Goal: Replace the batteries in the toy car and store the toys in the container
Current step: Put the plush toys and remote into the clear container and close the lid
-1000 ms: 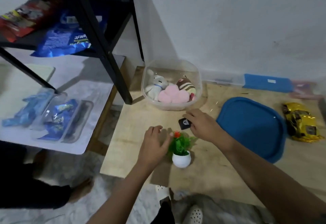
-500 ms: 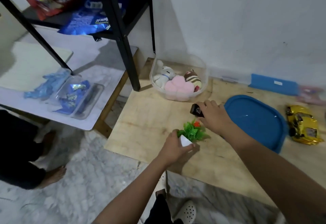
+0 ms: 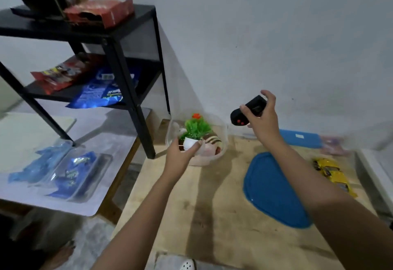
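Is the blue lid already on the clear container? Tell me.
No, the blue lid lies flat on the wooden board, apart from the open clear container, to its right.

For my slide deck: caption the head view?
Left hand holds toy plant over container; right hand lifts remote.

Snack packets (image 3: 63, 76) on black shelf (image 3: 131, 104)
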Available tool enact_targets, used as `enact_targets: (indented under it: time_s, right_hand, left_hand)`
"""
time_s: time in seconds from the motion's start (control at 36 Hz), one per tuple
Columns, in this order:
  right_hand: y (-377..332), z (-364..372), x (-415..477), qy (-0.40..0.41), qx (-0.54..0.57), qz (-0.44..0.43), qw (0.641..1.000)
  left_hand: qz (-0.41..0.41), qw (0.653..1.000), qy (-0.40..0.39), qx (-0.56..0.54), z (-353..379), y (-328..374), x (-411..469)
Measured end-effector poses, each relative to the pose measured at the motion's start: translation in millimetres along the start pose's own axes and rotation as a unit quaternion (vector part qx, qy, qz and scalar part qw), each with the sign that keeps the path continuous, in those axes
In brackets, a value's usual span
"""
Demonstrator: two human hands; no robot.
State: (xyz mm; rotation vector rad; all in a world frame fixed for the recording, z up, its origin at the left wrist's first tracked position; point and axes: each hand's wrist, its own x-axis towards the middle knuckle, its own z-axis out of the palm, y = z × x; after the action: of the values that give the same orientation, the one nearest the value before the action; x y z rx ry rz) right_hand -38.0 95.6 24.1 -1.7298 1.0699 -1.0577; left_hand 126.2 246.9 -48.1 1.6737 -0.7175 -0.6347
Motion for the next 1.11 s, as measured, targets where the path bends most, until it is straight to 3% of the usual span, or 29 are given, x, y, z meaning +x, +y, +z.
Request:
enact_targets:
  time_s: [0.17,0.25,0.36,0.58,0.69,0.81,0.92,1.0,1.11]
  right_hand:
    - [-8,18,21,0.098,0.101,0.063,0.988]
    - [2,33,30,0.109,0.105,0.09,0.984]
    - [33,55,36,0.096,0.069,0.118,0.986]
    - [73,84,41,0.058,-0.048,0.107,0.991]
    - [90,101,43,-0.015,-0.174,0.063,0.983]
    - [96,114,38,-0.111,-0.369,-0.004,0.923]
    - [81,124,41,-0.159,-0.574,-0.076,0.8]
    - [86,132,48,-0.224,-0.569,-0.053,0.79]
    - [94,145,59,-0.25,-0.599,-0.065,0.758]
  left_hand:
    - [0.036,0.998,0.059,-0.015,-27,41,58]
    - [0.044,0.997,0.057,0.019,-29,47,82]
    - [0.038,0.994,0.047,0.094,-23,32,110]
    - [-0.059,0.983,0.013,0.172,0,-24,143]
    - [-0.098,0.977,-0.047,0.183,11,-39,158]
    - [-0.046,0.966,-0.057,0.249,20,-51,170]
    - [-0.017,0.939,-0.047,0.34,25,-54,179]
    - [0.006,0.91,-0.049,0.412,29,-60,183]
    - [0.019,0.878,-0.068,0.473,35,-62,184]
